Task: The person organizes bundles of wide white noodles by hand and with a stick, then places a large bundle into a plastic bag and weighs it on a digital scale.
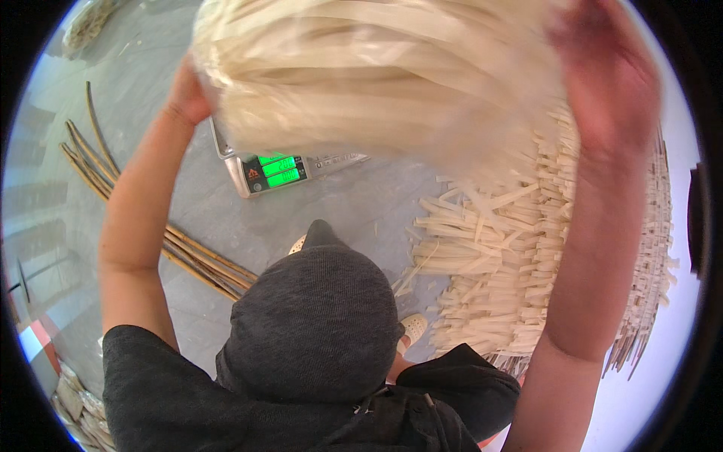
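A large clear plastic bag of long, pale flat strips (361,73) is raised across the top of the view, blurred by motion. My left hand (195,93) grips its left end, the fingers mostly hidden behind the plastic. At the opposite end my right hand (604,85) holds the bag; its fingers are too blurred to make out. Below the bag, partly covered by it, a digital scale (248,181) with a lit green display stands on the grey floor (350,198).
Loose pale strips (486,254) lie in a wide layered heap on the right. Long thin wooden sticks (209,265) cross the floor at left. Plastic-wrapped bundles (82,404) sit at lower left, and another bundle (87,25) at upper left. Perforated beige clogs (415,327) show beside dark clothing.
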Motion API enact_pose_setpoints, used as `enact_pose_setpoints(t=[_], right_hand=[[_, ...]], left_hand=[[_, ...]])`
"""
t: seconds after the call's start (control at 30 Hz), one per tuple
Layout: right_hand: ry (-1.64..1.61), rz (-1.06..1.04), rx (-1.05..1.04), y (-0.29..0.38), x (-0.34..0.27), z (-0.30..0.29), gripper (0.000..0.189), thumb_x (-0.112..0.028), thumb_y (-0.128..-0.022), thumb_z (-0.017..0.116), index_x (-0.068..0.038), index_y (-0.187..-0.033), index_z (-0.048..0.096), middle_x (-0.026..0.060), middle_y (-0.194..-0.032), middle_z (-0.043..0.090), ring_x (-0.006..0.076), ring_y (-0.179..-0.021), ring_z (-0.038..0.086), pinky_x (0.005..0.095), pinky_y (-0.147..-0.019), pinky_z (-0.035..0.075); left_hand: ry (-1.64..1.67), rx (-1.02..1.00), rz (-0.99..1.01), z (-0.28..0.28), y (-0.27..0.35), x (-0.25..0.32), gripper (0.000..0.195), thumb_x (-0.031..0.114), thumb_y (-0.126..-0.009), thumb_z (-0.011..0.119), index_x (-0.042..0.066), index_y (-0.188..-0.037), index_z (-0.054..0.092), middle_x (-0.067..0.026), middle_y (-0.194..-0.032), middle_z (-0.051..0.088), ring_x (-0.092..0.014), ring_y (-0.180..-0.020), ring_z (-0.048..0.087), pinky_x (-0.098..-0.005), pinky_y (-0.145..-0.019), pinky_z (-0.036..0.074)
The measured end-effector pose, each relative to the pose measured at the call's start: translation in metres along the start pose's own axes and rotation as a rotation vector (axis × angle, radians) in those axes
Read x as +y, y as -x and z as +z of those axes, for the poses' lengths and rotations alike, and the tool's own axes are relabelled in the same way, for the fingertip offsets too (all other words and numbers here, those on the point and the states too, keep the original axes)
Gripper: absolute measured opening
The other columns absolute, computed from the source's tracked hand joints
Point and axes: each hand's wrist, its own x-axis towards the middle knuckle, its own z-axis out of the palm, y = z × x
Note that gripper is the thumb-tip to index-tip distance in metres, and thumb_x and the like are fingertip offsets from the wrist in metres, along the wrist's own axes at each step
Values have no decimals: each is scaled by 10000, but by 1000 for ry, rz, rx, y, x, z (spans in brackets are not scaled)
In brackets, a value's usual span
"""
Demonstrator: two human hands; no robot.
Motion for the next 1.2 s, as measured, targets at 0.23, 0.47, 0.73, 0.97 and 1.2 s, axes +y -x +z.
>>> enact_pose_setpoints(t=[0.23,0.47,0.73,0.97,1.2], right_hand=[[-147,360,96,-18,150,21,223,-186,-922,555,13,-960,647,85,-802,668,166,-733,624,284,-720,499],[71,511,89,-1,164,0,297,-249,-928,566,7,-1076,584,130,-1080,654,188,-971,621,309,-864,442],[162,633,330,85,128,-36,370,-299,-928,602,-51,-1201,567,106,-1141,647,199,-1000,629,298,-861,458],[342,822,403,216,59,-87,319,-280,-947,578,-93,-1206,579,92,-1076,668,166,-935,642,274,-800,479],[512,986,403,337,-3,-110,277,-239,-946,570,-99,-1183,599,76,-1012,684,144,-872,650,263,-760,489]], left_hand=[[-171,406,142,-36,1,30,464,379,-985,419,37,-1281,521,-117,-1263,589,-257,-1135,576,-420,-980,470],[-511,482,24,-84,-22,38,459,387,-984,446,28,-1259,523,-94,-1214,602,-214,-1078,602,-396,-925,506],[-789,895,420,-68,45,15,491,417,-956,498,92,-1323,517,-57,-1422,445,-194,-1309,373,-423,-1022,338],[-1350,813,350,-137,157,-95,277,256,-946,556,45,-1101,643,-103,-1101,656,-192,-1043,581,-333,-930,430],[-2029,392,-408,-142,324,-265,290,185,-849,610,103,-1126,635,-199,-1087,628,-332,-1048,577,-423,-930,444]])
